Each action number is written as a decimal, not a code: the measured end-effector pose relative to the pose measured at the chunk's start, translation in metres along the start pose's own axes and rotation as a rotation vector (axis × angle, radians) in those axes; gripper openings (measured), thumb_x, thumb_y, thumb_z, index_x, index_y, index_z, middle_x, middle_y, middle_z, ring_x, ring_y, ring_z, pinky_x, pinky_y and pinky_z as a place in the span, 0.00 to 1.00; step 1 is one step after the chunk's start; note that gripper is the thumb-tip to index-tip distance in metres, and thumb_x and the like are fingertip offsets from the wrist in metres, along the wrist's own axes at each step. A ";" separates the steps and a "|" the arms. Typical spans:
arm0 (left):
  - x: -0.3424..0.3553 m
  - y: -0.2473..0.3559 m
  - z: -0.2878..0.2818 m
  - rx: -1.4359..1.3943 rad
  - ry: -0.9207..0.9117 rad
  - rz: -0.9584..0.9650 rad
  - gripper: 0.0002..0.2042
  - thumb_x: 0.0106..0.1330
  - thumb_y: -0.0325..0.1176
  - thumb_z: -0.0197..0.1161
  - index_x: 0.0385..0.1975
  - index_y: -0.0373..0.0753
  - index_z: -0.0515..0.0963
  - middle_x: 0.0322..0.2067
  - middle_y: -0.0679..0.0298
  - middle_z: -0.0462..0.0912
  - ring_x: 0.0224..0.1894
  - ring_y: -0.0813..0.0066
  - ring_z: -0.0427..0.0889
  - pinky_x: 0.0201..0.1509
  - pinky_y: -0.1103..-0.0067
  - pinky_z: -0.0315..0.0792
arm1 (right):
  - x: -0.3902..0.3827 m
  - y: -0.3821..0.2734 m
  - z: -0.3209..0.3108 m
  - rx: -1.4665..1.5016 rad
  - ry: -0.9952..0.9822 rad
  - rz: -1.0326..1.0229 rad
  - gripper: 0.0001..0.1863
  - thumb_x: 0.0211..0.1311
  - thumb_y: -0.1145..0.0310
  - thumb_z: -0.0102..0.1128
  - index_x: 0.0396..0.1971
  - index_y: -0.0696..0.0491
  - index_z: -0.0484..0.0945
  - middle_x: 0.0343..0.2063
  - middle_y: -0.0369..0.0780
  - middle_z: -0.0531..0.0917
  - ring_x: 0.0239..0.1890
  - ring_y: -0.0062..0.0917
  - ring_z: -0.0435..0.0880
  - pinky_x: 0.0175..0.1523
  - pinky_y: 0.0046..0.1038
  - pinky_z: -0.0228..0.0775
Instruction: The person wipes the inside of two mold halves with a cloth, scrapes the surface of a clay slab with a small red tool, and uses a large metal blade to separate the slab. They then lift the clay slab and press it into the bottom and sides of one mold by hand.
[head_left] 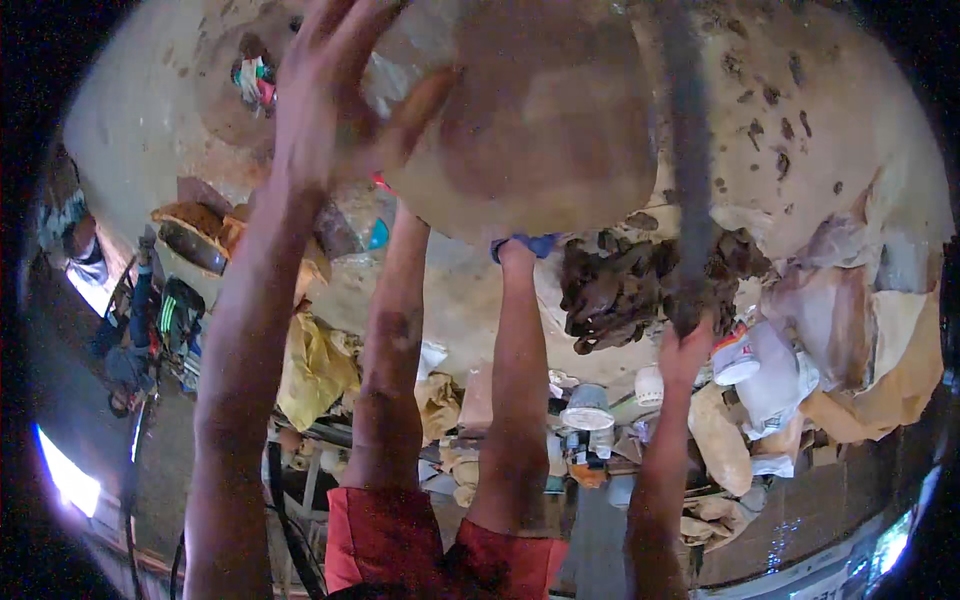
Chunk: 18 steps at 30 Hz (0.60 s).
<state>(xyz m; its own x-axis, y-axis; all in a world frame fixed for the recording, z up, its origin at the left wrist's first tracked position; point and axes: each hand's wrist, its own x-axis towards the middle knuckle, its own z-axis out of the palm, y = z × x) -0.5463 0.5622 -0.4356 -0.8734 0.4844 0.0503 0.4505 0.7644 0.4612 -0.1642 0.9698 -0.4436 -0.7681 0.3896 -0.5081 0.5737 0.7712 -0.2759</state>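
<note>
My left hand (340, 110) is raised at the upper left with its fingers apart, holding nothing. Its thumb overlaps the left edge of a large, smooth tan and brown block (560, 120); I cannot tell if they touch. At the right, my right hand (688, 352) is closed round the lower end of a long, dark, flat blade (690, 140), blurred and pointing up and away along the block's right side. A heap of dark brown pieces (620, 285) lies on the floor behind the blade, nearer me than the block.
My bare legs (515, 380) reach forward below the block. Dark scraps (770, 95) dot the pale floor at the far right. Nearer me are a yellow bag (315, 375), a grey bucket (588, 408) and a white tub (735, 360). A person (125, 350) is at the far left.
</note>
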 end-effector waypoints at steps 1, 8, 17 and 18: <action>0.025 -0.012 0.012 0.045 -0.024 0.004 0.36 0.54 0.44 0.81 0.65 0.43 0.78 0.64 0.49 0.78 0.66 0.50 0.77 0.66 0.59 0.74 | 0.021 -0.009 0.006 0.139 0.009 0.102 0.26 0.50 0.76 0.66 0.52 0.62 0.76 0.45 0.52 0.84 0.49 0.50 0.83 0.58 0.41 0.73; 0.197 -0.027 0.118 -0.193 -0.499 0.428 0.29 0.61 0.43 0.78 0.61 0.40 0.81 0.56 0.51 0.83 0.59 0.54 0.81 0.63 0.60 0.76 | 0.160 -0.006 0.086 -0.105 0.071 0.192 0.31 0.50 0.63 0.74 0.53 0.60 0.76 0.45 0.56 0.83 0.50 0.57 0.83 0.58 0.51 0.75; 0.210 -0.031 0.100 0.032 -0.791 0.445 0.28 0.59 0.42 0.78 0.59 0.38 0.83 0.53 0.51 0.85 0.58 0.54 0.83 0.64 0.61 0.77 | 0.143 -0.168 0.068 0.631 0.097 0.161 0.32 0.75 0.55 0.59 0.67 0.64 0.72 0.60 0.59 0.79 0.59 0.47 0.81 0.66 0.41 0.71; 0.206 -0.028 0.094 0.036 -0.788 0.449 0.28 0.59 0.42 0.78 0.59 0.38 0.83 0.53 0.51 0.85 0.58 0.54 0.83 0.64 0.61 0.77 | 0.136 -0.187 0.067 0.667 0.071 0.184 0.32 0.75 0.55 0.59 0.67 0.65 0.71 0.60 0.59 0.79 0.58 0.47 0.82 0.65 0.41 0.71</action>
<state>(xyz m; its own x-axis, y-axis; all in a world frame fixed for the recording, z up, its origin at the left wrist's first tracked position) -0.7217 0.6803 -0.5212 -0.2409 0.8805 -0.4083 0.7351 0.4402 0.5156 -0.3567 0.8446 -0.5160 -0.6457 0.5339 -0.5459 0.7306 0.2242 -0.6449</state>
